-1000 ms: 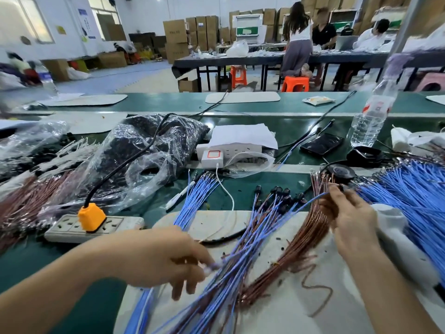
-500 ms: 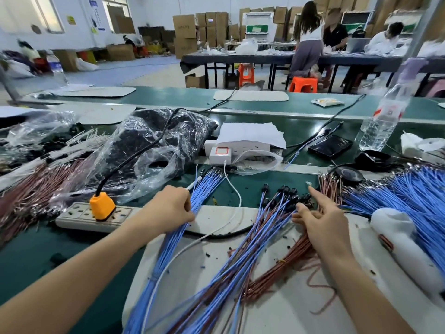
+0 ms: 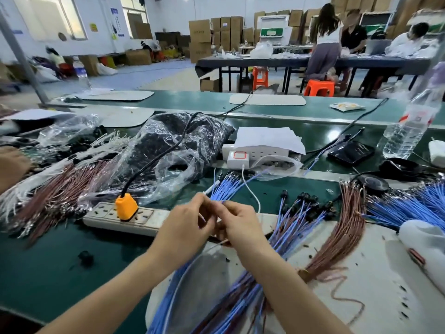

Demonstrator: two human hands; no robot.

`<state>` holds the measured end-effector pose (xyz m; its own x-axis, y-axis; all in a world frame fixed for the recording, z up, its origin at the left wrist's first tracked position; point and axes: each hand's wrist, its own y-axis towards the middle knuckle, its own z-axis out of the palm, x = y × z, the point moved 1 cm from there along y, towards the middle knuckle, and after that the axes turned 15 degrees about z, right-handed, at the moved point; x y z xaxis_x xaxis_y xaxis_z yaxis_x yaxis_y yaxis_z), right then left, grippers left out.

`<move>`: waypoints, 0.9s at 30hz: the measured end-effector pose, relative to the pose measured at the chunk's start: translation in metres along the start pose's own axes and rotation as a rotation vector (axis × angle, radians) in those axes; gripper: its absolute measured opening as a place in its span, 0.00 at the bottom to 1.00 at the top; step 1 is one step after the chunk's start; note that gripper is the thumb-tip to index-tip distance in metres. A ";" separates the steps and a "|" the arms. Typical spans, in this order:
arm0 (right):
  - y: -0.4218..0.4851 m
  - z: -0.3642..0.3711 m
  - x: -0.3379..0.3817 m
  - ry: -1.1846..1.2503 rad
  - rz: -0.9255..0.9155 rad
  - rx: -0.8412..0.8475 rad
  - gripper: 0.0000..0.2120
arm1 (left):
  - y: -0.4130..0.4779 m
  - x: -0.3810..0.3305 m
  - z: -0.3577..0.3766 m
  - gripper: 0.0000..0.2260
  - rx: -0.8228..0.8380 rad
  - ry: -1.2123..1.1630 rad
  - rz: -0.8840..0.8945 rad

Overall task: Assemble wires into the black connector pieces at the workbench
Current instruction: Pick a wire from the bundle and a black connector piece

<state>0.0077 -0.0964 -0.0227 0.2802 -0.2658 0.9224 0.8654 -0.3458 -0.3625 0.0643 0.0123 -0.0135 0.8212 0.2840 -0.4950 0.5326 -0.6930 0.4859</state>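
Apart half a second ago, now joined mid-bench: left hand [image 3: 185,227] pinching, seemingly, one of the blue wires [image 3: 228,189]; right hand [image 3: 243,227] curled against it, contents hidden. Likely seating wire into connector. Black connector pieces [image 3: 305,198] just right, on finished leads. Green bench [image 3: 48,273]: power strip [image 3: 103,216], bagged parts [image 3: 183,145], brown wires [image 3: 346,227], water bottle [image 3: 407,131]. Behind: stacked boxes [image 3: 199,32], people at far table [image 3: 265,61].
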 end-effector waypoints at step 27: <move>-0.034 -0.167 0.007 0.455 -0.134 -0.292 0.16 | 0.112 0.132 -0.012 0.05 0.392 0.180 -0.371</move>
<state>-0.0890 -0.2372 -0.0261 -0.0887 -0.5417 0.8359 0.7116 -0.6216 -0.3274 0.2345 -0.0201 -0.0160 0.6336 0.6401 -0.4346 0.7045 -0.7094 -0.0177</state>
